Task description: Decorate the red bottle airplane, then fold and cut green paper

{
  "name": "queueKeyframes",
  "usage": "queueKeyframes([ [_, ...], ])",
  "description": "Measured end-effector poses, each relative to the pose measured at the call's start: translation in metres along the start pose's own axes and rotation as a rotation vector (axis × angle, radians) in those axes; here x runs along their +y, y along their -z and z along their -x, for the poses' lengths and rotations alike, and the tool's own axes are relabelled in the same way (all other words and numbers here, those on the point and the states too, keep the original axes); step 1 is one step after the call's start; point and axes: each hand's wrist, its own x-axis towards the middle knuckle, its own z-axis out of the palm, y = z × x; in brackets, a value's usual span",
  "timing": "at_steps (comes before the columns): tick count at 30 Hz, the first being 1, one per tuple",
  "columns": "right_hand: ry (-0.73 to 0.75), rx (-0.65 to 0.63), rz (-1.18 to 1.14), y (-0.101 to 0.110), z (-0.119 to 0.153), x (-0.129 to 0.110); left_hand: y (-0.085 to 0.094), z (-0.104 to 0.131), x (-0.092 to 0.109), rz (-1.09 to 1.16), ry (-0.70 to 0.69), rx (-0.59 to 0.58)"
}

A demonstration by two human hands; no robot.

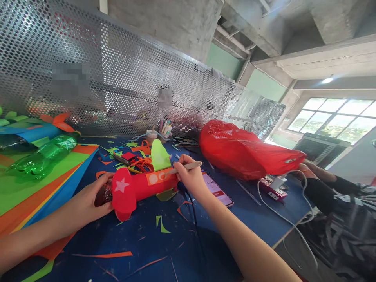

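Note:
A red paper-wrapped bottle (142,187) lies across the middle of the table. Its near-left end carries a red rounded piece with a pale star (122,185), and a lime-green fin (160,155) stands up from its far side. My left hand (95,196) is wrapped round the dark bottle end at the left. In my right hand (189,174) is a beige pen (192,165), its tip at an orange strip (152,177) with pale circles on the red paper.
A green bottle (48,155) and coloured paper sheets (63,172) lie left. Paper scraps and scissors are behind the wrapped bottle. A phone (217,191), red bag (235,150), power strip (273,188) and white cable are right, beside another person's arms (319,188).

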Motion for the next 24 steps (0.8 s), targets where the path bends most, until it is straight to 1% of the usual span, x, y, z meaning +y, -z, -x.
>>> queueKeyframes([
  [3,0.002,-0.004,0.014,0.000,0.000,0.001,-0.001,0.000,0.002,0.022,-0.013,-0.029],
  [4,0.006,-0.005,0.016,0.001,0.000,0.001,-0.002,0.000,0.002,0.025,-0.017,-0.022],
  [7,0.009,-0.006,0.007,0.001,0.000,0.001,-0.003,-0.001,-0.004,0.017,0.004,0.016],
  [10,0.008,-0.011,0.017,0.001,0.000,0.000,-0.001,-0.001,-0.011,-0.020,0.022,0.012],
  [13,0.008,-0.009,0.016,0.001,0.000,-0.001,0.000,0.000,-0.014,-0.054,0.002,0.011],
  [18,-0.006,-0.007,0.021,0.000,0.000,-0.001,-0.001,0.000,-0.010,-0.038,-0.011,0.033],
  [22,0.003,-0.007,0.020,0.000,0.000,0.000,-0.001,0.000,-0.006,-0.042,-0.012,-0.004],
  [24,0.005,-0.006,0.020,0.000,0.000,0.001,-0.001,0.000,-0.006,-0.038,-0.002,0.015],
])
